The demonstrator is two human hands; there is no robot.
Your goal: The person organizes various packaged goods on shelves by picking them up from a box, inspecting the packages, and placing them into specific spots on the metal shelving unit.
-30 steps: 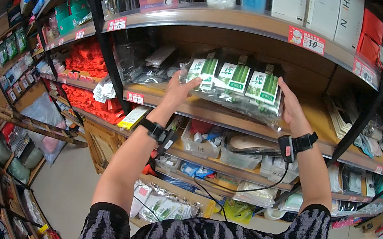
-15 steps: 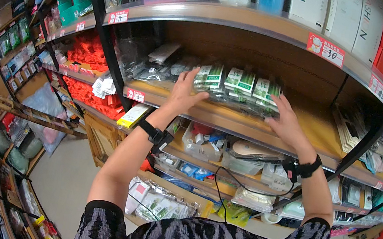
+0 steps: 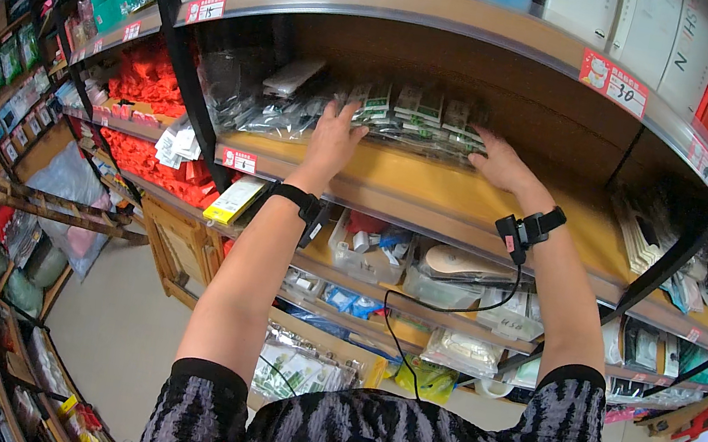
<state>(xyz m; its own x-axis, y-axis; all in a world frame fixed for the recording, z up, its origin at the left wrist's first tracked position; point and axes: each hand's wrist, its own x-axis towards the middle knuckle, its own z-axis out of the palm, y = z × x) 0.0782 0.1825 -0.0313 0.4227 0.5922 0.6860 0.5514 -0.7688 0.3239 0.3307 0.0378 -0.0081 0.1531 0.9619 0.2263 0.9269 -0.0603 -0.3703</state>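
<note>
A row of clear plastic packets with green-and-white labels (image 3: 419, 111) lies on the wooden shelf board (image 3: 435, 178), toward its back. At the row's left end is my left hand (image 3: 334, 139), fingers stretched up and thumb apart. My right hand (image 3: 504, 163) rests against the right end, its fingers pointing inward and its thumb spread below. The packets sit between the two hands, and both hands are open. To the left of my left hand lie more clear and dark plastic packets (image 3: 284, 108), with a pale packet (image 3: 294, 75) on top.
Above runs an upper shelf edge (image 3: 424, 12) with price tags and boxes. Clear bins (image 3: 367, 255) stand on the shelf below. A carton of packets (image 3: 307, 371) is lower still. A black cable (image 3: 442, 307) hangs from my right wrist strap. Black posts (image 3: 186, 56) flank the shelf.
Both hands have moved deeper into the shelf, and the row of labelled packets has slid back with them. More bare board shows in front. The view has shifted slightly.
</note>
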